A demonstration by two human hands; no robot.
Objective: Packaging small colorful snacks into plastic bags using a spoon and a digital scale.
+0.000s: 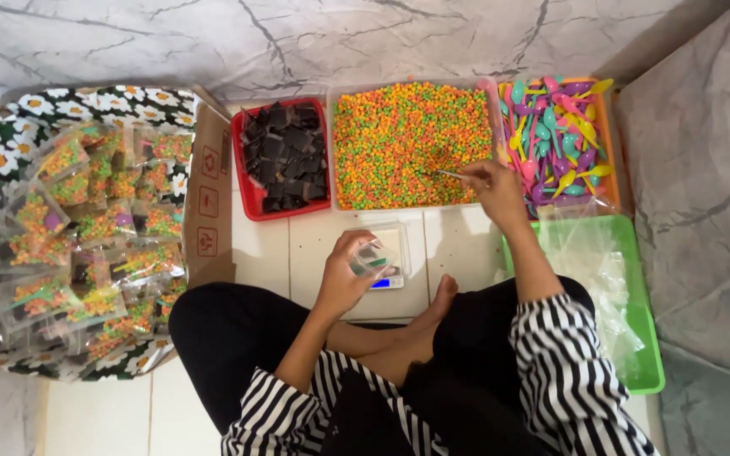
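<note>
Head view:
Left hand [344, 274]: fingers closed around a small clear bag [373, 256], held over the digital scale [390, 253] on the floor.
Right hand [492, 187]: fingers pinched narrow on a thin metal scoop [452, 175], over the tray of coloured pellets [407, 143].
Adjacent: red tray of black packets [285, 160]; plastic spoons [559, 135].

Four trays stood there: one red tray [251, 198], one clear tray [331, 152], one orange tray [608, 127] and one green tray [648, 338]. One small scale [390, 253] sat before them, beside one cardboard box [209, 194].
</note>
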